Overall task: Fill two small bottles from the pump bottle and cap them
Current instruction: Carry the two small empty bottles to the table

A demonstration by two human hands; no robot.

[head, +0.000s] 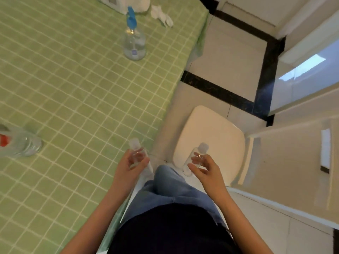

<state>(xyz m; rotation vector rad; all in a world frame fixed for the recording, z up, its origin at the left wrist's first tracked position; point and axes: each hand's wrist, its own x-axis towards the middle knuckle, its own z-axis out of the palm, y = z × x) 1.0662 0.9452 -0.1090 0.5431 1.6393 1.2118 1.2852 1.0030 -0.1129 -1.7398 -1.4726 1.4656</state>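
Note:
My left hand [131,166] grips a small clear bottle [135,149] with a pale cap, held at the right edge of the table. My right hand [204,166] holds a second small clear capped bottle [197,154] off the table, above the white stool. The clear pump bottle [134,42] with a blue pump head stands upright far back on the green checked tablecloth [73,79], well away from both hands.
A clear plastic bottle [23,143] with a red label lies at the table's left edge. Crumpled white tissue [161,13] sits behind the pump bottle. A white stool [211,136] stands on the tiled floor to the right, near a white cabinet [293,153].

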